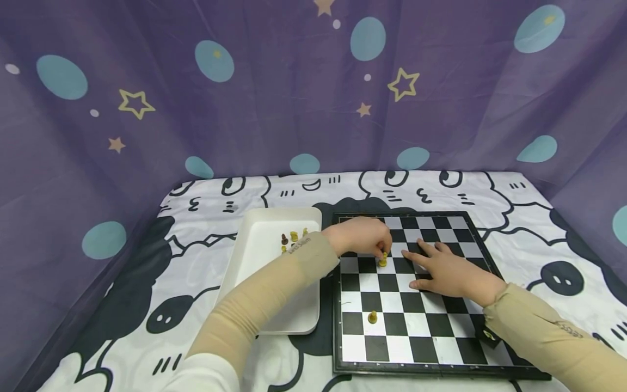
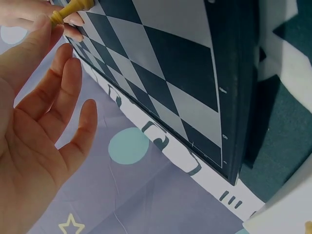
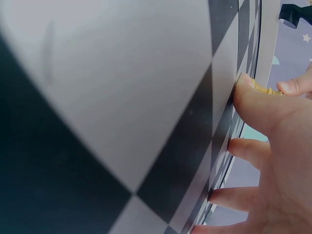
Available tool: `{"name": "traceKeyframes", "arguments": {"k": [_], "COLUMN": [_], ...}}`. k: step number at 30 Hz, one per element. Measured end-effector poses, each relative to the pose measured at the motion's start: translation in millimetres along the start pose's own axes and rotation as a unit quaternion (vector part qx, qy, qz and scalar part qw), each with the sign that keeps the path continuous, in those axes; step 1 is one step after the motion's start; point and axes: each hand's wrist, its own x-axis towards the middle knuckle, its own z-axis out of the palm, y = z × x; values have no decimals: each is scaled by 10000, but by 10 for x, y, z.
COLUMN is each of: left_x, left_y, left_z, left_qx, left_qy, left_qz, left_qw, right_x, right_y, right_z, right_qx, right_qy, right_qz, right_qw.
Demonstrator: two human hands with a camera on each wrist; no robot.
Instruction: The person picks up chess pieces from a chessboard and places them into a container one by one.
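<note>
My left hand (image 1: 362, 237) reaches over the chessboard (image 1: 417, 371) and pinches the top of a yellow chess piece (image 1: 383, 261) between thumb and finger. In the left wrist view that piece (image 2: 73, 9) is held at the thumb tip, while the other fingers are loosely bent. My right hand (image 1: 450, 271) is spread on the middle of the board, its fingertips right at the squares. A second yellow chess piece, a small pawn (image 1: 373, 317), stands upright on a white square near the board's front left.
Left of the board sits a white tray (image 1: 289, 331) with several yellow and dark chess pieces at its far right; my left forearm crosses over it. A cartoon-print cloth (image 1: 206, 321) covers the table. A purple curtain (image 1: 274, 125) hangs behind.
</note>
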Motion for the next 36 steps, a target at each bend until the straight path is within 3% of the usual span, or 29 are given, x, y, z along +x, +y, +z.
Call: {"name": "traceKeyframes", "arguments": {"k": [15,36], "left_x": [-16,-108], "left_y": [37,51], "left_z": [2,-104], "left_qx": [-33,137], "left_qy": [31,197], "left_qz": [17,88], "left_qw": [10000,9997], "right_x": [0,-4], "right_y": [-11,-19], "right_z": [8,-14], "right_qx": [-33,-59], "right_qy": [-7,-10], "right_qz": [4,25], "right_qw": [10000,10000]}}
